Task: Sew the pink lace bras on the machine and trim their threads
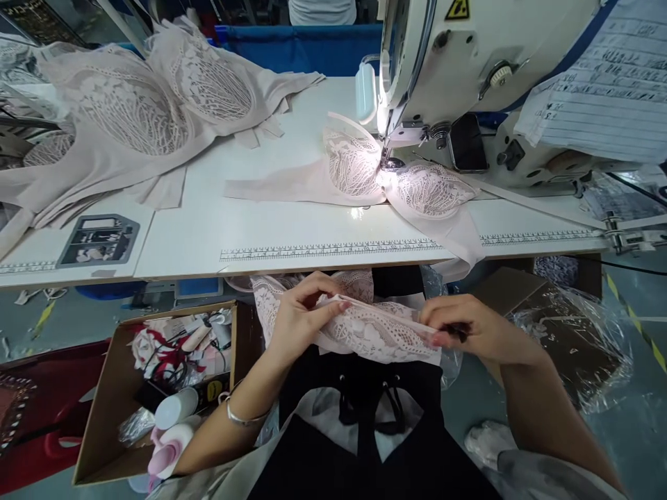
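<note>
My left hand [298, 321] pinches the upper edge of a pale pink lace bra piece [383, 337] over my lap, below the table's front edge. The other end of that edge is gripped by my right hand [472, 326], so the edge is stretched between them. Something small and dark shows in my right palm; I cannot make out what it is. Above, a pale pink lace bra [357, 170] lies on the table with its middle under the needle area of the sewing machine [484, 55]. One of its wings hangs over the front edge.
Stacked bras [130, 114] cover the table's left side. A phone [467, 142] rests by the machine, and a handwritten sheet [599, 90] hangs at right. A ruler strip [333, 250] runs along the front edge. A cardboard box [99, 417] of odds and ends stands at lower left.
</note>
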Tool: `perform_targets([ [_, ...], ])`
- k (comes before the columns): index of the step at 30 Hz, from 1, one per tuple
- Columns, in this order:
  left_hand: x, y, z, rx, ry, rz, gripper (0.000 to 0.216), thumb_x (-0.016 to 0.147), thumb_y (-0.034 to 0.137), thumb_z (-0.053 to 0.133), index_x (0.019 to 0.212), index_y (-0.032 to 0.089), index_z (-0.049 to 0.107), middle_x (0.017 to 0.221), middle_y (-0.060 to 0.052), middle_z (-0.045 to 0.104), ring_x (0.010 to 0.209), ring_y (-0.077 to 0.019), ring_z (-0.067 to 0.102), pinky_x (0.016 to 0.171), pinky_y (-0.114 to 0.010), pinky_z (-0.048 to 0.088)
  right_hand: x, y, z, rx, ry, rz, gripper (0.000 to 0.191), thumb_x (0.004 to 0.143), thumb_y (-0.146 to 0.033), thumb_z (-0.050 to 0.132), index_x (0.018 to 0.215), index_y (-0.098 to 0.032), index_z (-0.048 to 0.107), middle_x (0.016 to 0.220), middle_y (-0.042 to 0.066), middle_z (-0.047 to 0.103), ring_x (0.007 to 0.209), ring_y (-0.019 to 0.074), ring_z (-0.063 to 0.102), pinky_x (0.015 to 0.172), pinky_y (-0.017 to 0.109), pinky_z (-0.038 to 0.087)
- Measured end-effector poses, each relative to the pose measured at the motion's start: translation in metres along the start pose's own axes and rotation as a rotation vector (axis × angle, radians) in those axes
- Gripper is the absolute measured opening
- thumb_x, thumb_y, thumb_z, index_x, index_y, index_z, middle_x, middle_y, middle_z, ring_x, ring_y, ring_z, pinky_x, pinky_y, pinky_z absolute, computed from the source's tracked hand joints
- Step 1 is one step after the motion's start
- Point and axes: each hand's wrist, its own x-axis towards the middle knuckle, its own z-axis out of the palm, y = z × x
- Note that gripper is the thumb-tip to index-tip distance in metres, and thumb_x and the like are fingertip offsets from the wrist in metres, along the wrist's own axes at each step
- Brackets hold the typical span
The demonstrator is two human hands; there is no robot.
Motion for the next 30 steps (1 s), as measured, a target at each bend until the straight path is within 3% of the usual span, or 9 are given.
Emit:
perform_targets([
  [2, -0.002, -0.005, -0.005, -0.018, 0.028, 0.011, 0.008, 0.077, 0.025, 0.085, 0.08, 0.022, 0.078, 0.083, -0.003, 0.07, 0.081, -0.0175, 0.063, 0.076, -0.028, 0.05, -0.005, 0.001, -0.007, 0.046, 0.016, 0.019, 0.026, 0.096, -0.04, 0.065, 0.083, -0.02, 0.077, 0.083, 0.007, 0.07, 0.071, 0.015, 0.064, 0.06, 0.026, 0.051],
  [7, -0.006, -0.009, -0.004, 0.103, 0.132, 0.143, 0.007, 0.077, 0.022, 0.085, 0.081, 0.026, 0.081, 0.081, -0.002, 0.073, 0.084, -0.0182, 0.063, 0.079, -0.03, 0.052, -0.007, 0.003, -0.004, -0.142, 0.265, 0.039, 0.025, 0.094, -0.04, 0.067, 0.081, -0.023, 0.078, 0.083, 0.009, 0.074, 0.069, 0.0174, 0.064, 0.056, 0.028, 0.05],
  [11, -0.006, -0.009, -0.002, 0.16, 0.179, 0.197, 0.007, 0.077, 0.021, 0.083, 0.079, 0.026, 0.08, 0.078, -0.001, 0.073, 0.081, -0.018, 0.062, 0.076, -0.03, 0.051, -0.004, 0.0, 0.004, -0.26, 0.457, 0.066, 0.024, 0.089, -0.038, 0.073, 0.071, -0.023, 0.071, 0.079, 0.007, 0.074, 0.062, 0.0168, 0.062, 0.05, 0.029, 0.044],
  [16, -0.006, -0.01, -0.002, 0.122, 0.188, 0.116, 0.006, 0.077, 0.025, 0.082, 0.075, 0.023, 0.077, 0.08, -0.003, 0.074, 0.081, -0.0191, 0.067, 0.076, -0.03, 0.053, 0.001, -0.001, 0.015, -0.297, 0.624, 0.134, 0.032, 0.088, -0.038, 0.073, 0.065, -0.022, 0.057, 0.076, 0.005, 0.071, 0.053, 0.0127, 0.051, 0.047, 0.029, 0.039],
  [20, -0.005, -0.011, -0.002, 0.066, 0.136, -0.044, 0.014, 0.078, 0.031, 0.082, 0.077, 0.02, 0.075, 0.078, -0.003, 0.075, 0.066, -0.0151, 0.067, 0.058, -0.023, 0.05, 0.003, 0.003, 0.021, -0.237, 0.686, 0.174, 0.032, 0.087, -0.038, 0.074, 0.067, -0.023, 0.054, 0.075, 0.004, 0.07, 0.053, 0.0125, 0.05, 0.048, 0.028, 0.039],
  [25, -0.002, -0.014, -0.002, 0.096, 0.2, 0.0, 0.008, 0.076, 0.026, 0.083, 0.077, 0.021, 0.077, 0.091, -0.004, 0.077, 0.089, -0.0192, 0.071, 0.079, -0.028, 0.056, 0.004, 0.007, 0.02, -0.25, 0.732, 0.252, 0.021, 0.083, -0.04, 0.078, 0.083, -0.024, 0.065, 0.072, 0.002, 0.068, 0.058, 0.0151, 0.056, 0.053, 0.029, 0.043],
  [30, -0.004, -0.018, -0.002, 0.138, 0.213, 0.0, 0.008, 0.078, 0.028, 0.081, 0.076, 0.022, 0.076, 0.079, -0.002, 0.074, 0.075, -0.0177, 0.068, 0.068, -0.027, 0.053, 0.008, 0.003, 0.016, -0.317, 0.664, 0.21, 0.015, 0.089, -0.037, 0.072, 0.082, -0.024, 0.073, 0.07, 0.002, 0.067, 0.056, 0.0149, 0.05, 0.052, 0.031, 0.039],
])
